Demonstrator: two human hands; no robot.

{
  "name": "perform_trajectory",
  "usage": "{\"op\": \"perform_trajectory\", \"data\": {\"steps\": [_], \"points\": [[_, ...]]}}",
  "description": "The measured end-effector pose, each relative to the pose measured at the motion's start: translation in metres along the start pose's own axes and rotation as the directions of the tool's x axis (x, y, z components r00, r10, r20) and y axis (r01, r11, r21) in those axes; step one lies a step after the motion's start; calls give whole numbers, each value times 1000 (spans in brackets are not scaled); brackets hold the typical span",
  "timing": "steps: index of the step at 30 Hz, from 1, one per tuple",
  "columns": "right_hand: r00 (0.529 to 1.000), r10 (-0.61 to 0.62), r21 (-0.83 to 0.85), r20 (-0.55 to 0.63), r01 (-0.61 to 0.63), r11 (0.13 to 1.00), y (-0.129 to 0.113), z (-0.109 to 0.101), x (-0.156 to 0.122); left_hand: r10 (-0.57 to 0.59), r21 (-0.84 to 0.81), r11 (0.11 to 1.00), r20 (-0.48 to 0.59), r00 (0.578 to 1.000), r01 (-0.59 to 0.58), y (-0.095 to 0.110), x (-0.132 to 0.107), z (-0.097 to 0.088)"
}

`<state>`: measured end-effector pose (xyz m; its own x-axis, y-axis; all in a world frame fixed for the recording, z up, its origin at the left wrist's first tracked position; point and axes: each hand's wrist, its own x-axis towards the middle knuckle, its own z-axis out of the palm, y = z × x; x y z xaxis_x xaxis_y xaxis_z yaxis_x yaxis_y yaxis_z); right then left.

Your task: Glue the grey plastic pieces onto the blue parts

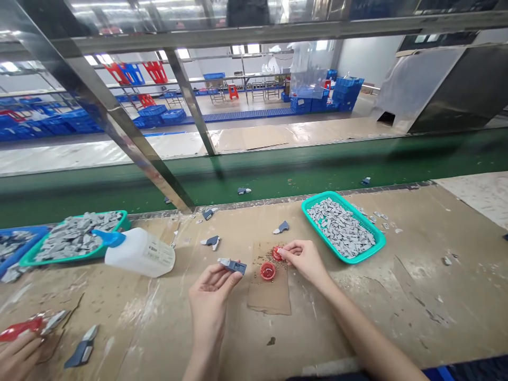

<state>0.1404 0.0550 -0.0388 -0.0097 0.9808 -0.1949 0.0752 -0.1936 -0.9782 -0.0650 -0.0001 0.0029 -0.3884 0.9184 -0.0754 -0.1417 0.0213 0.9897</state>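
Note:
My left hand (210, 293) pinches a dark blue and grey plastic part (234, 265) between thumb and fingers, above the cardboard-covered bench. With its thumb and fingertips together, my right hand (305, 259) reaches to a small red cap (277, 254); what it pinches there, if anything, is hidden. Just left of that lies a second round red cap (268, 271), glossy inside. Both caps rest on a brown cardboard piece (270, 304) strewn with small specks. Similar blue-and-grey parts lie beyond my hands, one (281, 227) near the right hand and another (211, 242) near the left.
A green tray (381, 244) of small grey pieces stands at right. At left are a white bottle (138, 254) with a blue spout and another heaped green tray (124, 221). A green conveyor belt (286, 177) runs behind. Another person's hand (19, 354) holds something red at lower left.

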Motion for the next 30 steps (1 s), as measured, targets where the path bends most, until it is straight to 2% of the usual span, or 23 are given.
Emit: {"op": "perform_trajectory", "data": {"steps": [4,8,15,25,30], "points": [[999,33,35,30,-34,999,-1,-2,0,-66,-49,997,-17,998,65,-14,-9,9],[994,75,129,78,-84,988,-12,-9,-8,-66,-74,995,17,998,67,-16,-15,27],[991,11,212,134,-39,976,-46,-12,-38,-21,-78,997,64,998,26,-15,-21,49],[967,36,183,250,-83,980,-49,-5,-45,-20,-99,995,99,995,29,-10,-29,56],[899,110,122,423,-177,977,-42,-14,-42,-51,-20,998,201,978,56,-11,-33,55]]}}
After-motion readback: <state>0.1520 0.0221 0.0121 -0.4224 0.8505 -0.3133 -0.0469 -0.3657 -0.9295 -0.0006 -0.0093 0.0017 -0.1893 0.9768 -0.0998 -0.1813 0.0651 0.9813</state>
